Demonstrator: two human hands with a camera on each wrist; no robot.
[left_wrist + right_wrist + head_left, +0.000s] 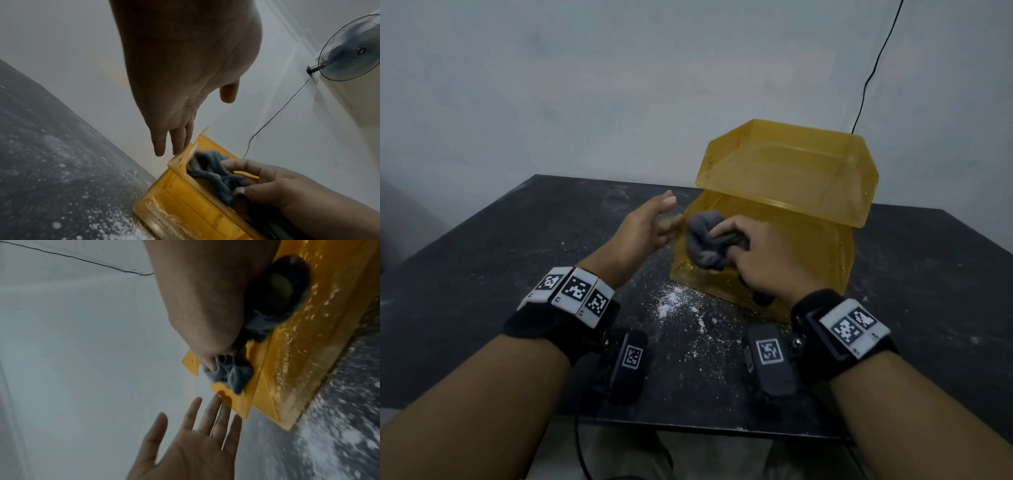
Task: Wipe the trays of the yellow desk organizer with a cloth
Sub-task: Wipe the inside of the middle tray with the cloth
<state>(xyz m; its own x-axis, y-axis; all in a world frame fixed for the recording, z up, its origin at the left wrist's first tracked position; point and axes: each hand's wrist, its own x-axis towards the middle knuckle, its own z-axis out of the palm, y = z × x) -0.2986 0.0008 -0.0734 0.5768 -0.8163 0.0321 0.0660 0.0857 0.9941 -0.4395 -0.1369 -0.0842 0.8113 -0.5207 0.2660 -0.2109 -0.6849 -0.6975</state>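
Note:
A translucent yellow desk organizer (784, 178) with stacked trays stands on the black table (482, 274), right of centre. My right hand (756, 253) grips a bunched grey cloth (702, 240) at the left front of a lower tray (185, 207). White powder dusts the bottom tray's front lip (296, 340). My left hand (650, 226) is open with straight fingers, its fingertips (176, 146) at the organizer's left side wall (236, 402). The cloth (234, 374) trails back under my right palm.
White powder (674, 305) is scattered on the table in front of the organizer. A thin black cable (873, 68) runs down the pale wall behind it. A wall fan (353, 48) hangs to the right. The table's near edge (688, 428) lies below my wrists.

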